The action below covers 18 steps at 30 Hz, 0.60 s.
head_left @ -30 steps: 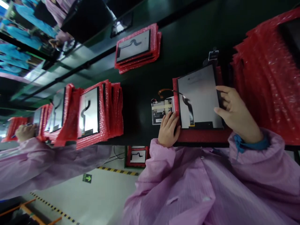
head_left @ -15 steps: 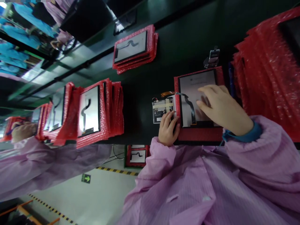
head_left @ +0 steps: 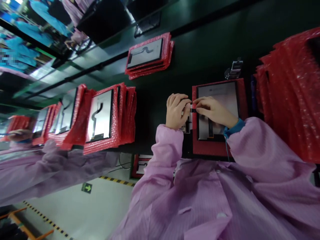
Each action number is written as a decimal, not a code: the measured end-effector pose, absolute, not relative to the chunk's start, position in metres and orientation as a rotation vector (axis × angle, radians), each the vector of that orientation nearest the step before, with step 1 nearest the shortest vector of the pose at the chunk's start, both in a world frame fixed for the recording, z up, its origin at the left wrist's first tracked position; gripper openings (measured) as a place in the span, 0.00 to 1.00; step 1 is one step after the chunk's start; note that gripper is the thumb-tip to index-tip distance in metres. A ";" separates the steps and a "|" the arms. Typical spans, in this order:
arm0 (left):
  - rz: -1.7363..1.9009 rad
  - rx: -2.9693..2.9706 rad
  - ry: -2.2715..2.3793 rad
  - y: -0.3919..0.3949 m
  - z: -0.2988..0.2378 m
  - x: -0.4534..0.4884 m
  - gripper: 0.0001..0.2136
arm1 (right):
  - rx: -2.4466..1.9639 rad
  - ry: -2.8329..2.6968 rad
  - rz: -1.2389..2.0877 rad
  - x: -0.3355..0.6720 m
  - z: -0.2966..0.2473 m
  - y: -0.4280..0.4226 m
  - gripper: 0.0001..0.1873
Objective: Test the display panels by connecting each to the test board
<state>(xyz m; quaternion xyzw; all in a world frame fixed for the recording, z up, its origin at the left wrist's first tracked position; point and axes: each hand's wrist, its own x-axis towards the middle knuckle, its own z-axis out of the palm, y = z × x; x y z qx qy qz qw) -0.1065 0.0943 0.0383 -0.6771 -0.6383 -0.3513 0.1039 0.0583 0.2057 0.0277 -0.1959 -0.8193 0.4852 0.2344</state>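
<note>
In the head view, the left hand (head_left: 177, 111) is sitting higher than half a second ago: from pressing near the lower corner of the small board (head_left: 187, 128), it is now arching over it and covering most of it. Its grip is curling, with thumb and fingers partly bent; whether they are pinching anything, I cannot tell.

The right hand (head_left: 212, 109) is showing the bigger change. From hovering above the middle of the display panel (head_left: 226, 96), it is now reaching across to the panel's left edge, its fingertips meeting those of the left hand. Its grip is nearly closing, thumb and forefinger standing slightly apart beside a small dark strip (head_left: 193, 110); I cannot tell whether they are holding it.

The panel is lying face-on to the camera on a red sheet (head_left: 217, 149) on the desk (head_left: 152, 103), just right of the board, in the same place on the sheet as half a second ago. The ribbon cable (head_left: 210, 128) is running up the panel's surface and passing under the right hand, which is now hiding its upper stretch.

Red-wrapped panels (head_left: 113, 125) are standing to the left, and a red bubble-wrap pile (head_left: 292, 90) is leaning at the right, both keeping their places.
</note>
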 end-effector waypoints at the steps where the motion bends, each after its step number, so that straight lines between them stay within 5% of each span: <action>1: -1.002 -2.025 -1.897 0.097 0.035 -0.107 0.15 | -0.534 -2.263 1.326 0.059 0.028 0.205 0.10; 18: -0.933 -2.124 -1.870 0.097 0.014 -0.100 0.14 | -0.435 -2.402 1.078 0.055 0.025 0.197 0.08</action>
